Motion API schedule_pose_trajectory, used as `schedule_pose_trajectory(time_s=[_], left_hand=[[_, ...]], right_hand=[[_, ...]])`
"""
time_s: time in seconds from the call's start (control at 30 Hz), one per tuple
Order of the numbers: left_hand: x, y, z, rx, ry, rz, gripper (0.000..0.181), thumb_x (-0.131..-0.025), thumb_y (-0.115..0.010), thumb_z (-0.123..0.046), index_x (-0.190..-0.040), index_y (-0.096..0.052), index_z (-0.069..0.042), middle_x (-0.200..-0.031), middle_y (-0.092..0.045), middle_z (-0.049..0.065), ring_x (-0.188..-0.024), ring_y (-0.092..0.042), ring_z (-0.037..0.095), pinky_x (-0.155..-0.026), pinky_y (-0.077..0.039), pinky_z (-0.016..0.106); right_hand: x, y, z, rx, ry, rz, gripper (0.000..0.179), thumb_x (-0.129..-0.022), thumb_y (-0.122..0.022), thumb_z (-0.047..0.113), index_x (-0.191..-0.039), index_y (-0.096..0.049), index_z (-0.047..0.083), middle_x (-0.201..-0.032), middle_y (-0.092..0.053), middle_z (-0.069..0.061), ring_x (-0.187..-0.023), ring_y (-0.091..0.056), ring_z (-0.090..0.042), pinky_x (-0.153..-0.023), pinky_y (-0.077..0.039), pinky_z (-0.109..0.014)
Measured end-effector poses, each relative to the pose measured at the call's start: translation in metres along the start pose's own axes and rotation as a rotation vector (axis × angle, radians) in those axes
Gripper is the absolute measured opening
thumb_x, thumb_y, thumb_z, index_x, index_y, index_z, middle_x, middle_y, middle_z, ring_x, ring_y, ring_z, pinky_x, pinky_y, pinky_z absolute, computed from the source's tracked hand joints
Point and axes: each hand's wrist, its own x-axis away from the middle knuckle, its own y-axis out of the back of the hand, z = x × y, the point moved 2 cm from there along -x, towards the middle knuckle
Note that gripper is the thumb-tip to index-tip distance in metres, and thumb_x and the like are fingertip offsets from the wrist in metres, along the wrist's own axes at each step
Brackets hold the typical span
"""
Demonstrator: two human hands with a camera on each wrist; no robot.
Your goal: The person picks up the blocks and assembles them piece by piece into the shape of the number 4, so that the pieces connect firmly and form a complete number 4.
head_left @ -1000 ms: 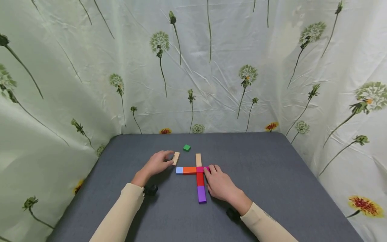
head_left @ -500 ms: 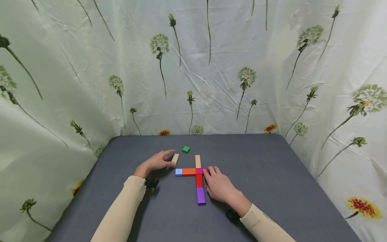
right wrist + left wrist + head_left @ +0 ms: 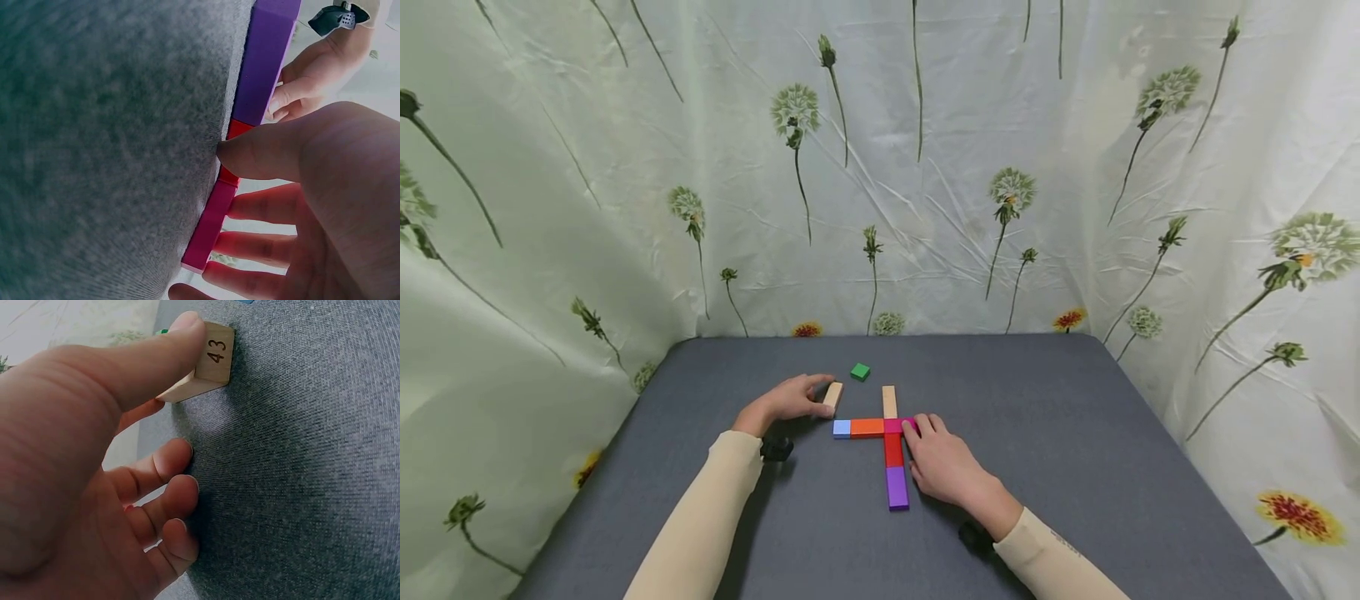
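My left hand (image 3: 786, 400) pinches a plain wooden block (image 3: 832, 395) between thumb and index finger. The left wrist view shows the number 43 on that block's end, with the other fingers bent loosely below. My right hand (image 3: 951, 462) rests its fingertips on a pink block (image 3: 209, 228), partly covering it in the head view. Its thumb lies beside the red block (image 3: 232, 129). The pink block sits where a cross of blocks meets: orange (image 3: 867, 427) and light blue (image 3: 842, 429) to the left, red and purple (image 3: 897, 487) toward me, another wooden block (image 3: 889, 402) behind.
A small green block (image 3: 860, 372) lies by itself beyond the cross, near the back of the dark grey table (image 3: 1075, 483). A pale curtain (image 3: 955, 167) with a dandelion print hangs behind the table and at both sides.
The left hand and its wooden block have shifted very slightly; the index finger has come down onto the block's far end. The right hand stays on the pink block. The head view has tilted a little.
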Motion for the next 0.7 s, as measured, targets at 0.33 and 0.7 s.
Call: schedule_pose_trajectory(time_s=[0.33, 0.7], left_hand=[[0.002, -0.002, -0.003, -0.009, 0.029, -0.036, 0.068, -0.088, -0.079, -0.038, -0.148, -0.052, -0.019, -0.125, -0.059, 0.01, -0.101, -0.054, 0.024, -0.088, -0.046, 0.046], [0.004, -0.01, -0.007, 0.027, 0.021, -0.152, 0.067, -0.084, -0.084, -0.031, -0.142, -0.053, -0.017, -0.104, -0.064, 0.006, -0.088, -0.057, 0.022, -0.078, -0.047, 0.042]], right_hand=[[0.0, 0.0, 0.001, 0.008, 0.015, -0.023, 0.062, -0.092, -0.071, 0.034, -0.144, -0.053, 0.006, -0.13, -0.054, -0.014, -0.119, -0.05, -0.029, -0.083, -0.057, -0.037], [0.002, -0.001, 0.001, 0.007, 0.011, -0.022, 0.062, -0.092, -0.071, 0.034, -0.144, -0.053, 0.006, -0.131, -0.054, -0.013, -0.119, -0.05, -0.029, -0.082, -0.057, -0.037]])
